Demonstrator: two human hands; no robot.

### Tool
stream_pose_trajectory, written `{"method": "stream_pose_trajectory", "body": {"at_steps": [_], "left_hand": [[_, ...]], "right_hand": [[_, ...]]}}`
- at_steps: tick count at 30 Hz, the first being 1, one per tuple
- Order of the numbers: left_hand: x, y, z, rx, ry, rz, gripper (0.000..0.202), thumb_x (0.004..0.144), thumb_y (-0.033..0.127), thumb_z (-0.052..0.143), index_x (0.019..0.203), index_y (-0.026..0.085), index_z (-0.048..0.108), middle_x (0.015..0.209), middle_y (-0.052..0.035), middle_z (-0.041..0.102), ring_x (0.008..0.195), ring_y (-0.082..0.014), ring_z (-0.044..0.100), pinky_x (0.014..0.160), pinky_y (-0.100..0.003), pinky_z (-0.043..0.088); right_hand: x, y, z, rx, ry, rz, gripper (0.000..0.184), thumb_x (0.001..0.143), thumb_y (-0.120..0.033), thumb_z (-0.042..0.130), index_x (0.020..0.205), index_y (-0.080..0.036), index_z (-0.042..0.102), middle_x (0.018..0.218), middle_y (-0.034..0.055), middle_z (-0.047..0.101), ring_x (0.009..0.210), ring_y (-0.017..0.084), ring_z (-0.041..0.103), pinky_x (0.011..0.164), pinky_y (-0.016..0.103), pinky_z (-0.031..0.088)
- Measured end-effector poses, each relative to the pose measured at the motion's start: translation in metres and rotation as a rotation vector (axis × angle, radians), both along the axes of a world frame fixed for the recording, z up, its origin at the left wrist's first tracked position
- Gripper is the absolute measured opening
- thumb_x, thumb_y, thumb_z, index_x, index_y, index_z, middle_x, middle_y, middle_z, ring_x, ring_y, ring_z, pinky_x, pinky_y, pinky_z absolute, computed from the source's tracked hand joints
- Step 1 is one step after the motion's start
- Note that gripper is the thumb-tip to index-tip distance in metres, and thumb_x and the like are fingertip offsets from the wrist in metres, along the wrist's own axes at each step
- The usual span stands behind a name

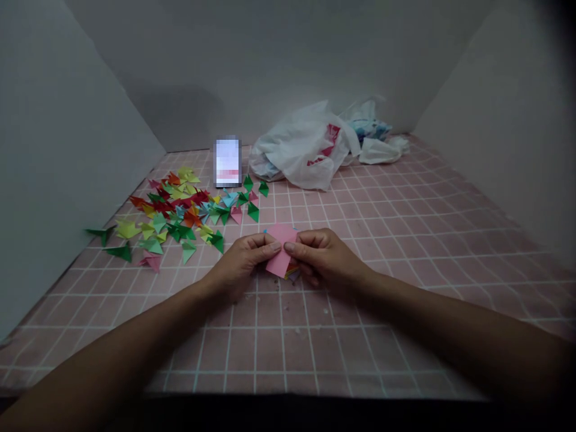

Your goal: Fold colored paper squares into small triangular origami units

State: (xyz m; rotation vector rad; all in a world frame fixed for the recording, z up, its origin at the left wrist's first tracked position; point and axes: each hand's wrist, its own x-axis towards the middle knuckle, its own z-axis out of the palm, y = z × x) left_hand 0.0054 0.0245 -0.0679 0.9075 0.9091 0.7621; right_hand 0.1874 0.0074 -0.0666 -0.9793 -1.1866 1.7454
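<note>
A piece of pink paper [279, 261] is pinched between both of my hands, near the middle of the table. My left hand [249, 255] is closed on its left edge, thumb on top. On the opposite edge, my right hand [321, 255] grips it the same way. Whether the paper has folds in it I cannot tell. Beneath it, partly hidden, lies a stack of coloured paper [292, 273] with yellow and orange edges showing. To the left, many folded paper cranes [180, 231] in red, green, yellow, pink and blue lie in a loose heap.
A lit phone [227, 162], its screen blurred, stands upright behind the cranes. At the back are a white plastic bag [301, 147] with red print and a blue-and-white packet [369, 127]. A pink checked cloth [405, 240] covers the table; pale walls enclose three sides.
</note>
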Motion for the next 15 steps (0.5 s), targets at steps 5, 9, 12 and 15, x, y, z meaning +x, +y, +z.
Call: {"method": "stream_pose_trajectory", "body": {"at_steps": [5, 9, 12, 15], "left_hand": [[-0.0004, -0.0001, 0.0023, -0.074, -0.060, -0.097, 0.032, 0.070, 0.037, 0.086, 0.074, 0.012, 0.066, 0.068, -0.0007, 0.060, 0.061, -0.0097, 0.052, 0.059, -0.022, 0.041], [-0.0005, 0.0006, 0.0030, -0.078, -0.044, -0.139, 0.033, 0.070, 0.039, 0.085, 0.078, 0.011, 0.069, 0.074, -0.0033, 0.064, 0.061, -0.0095, 0.051, 0.057, -0.022, 0.040], [0.0004, 0.0013, 0.0018, -0.075, -0.031, -0.127, 0.033, 0.070, 0.039, 0.085, 0.077, 0.011, 0.068, 0.070, -0.0013, 0.061, 0.058, -0.0088, 0.048, 0.056, -0.022, 0.039], [0.0013, 0.0006, 0.0003, -0.026, -0.015, -0.050, 0.032, 0.070, 0.038, 0.084, 0.073, 0.012, 0.065, 0.066, 0.0009, 0.057, 0.057, -0.0085, 0.047, 0.057, -0.022, 0.038]], "right_hand": [[-0.0002, -0.0001, 0.0018, 0.049, 0.019, 0.017, 0.048, 0.079, -0.051, 0.079, 0.057, -0.019, 0.052, 0.043, -0.0073, 0.048, 0.033, 0.005, 0.041, 0.032, 0.016, 0.028], [0.0027, 0.0034, -0.0014, 0.062, 0.022, 0.011, 0.050, 0.086, -0.059, 0.070, 0.060, -0.018, 0.056, 0.044, -0.0063, 0.049, 0.033, 0.005, 0.042, 0.033, 0.016, 0.028], [0.0045, 0.0060, -0.0044, 0.078, 0.028, -0.025, 0.053, 0.087, -0.059, 0.067, 0.058, -0.018, 0.055, 0.044, -0.0055, 0.049, 0.033, 0.005, 0.041, 0.033, 0.016, 0.027], [0.0045, 0.0071, -0.0055, 0.046, 0.024, -0.105, 0.052, 0.088, -0.063, 0.065, 0.062, -0.018, 0.057, 0.045, -0.0054, 0.050, 0.032, 0.006, 0.041, 0.033, 0.017, 0.027]]}}
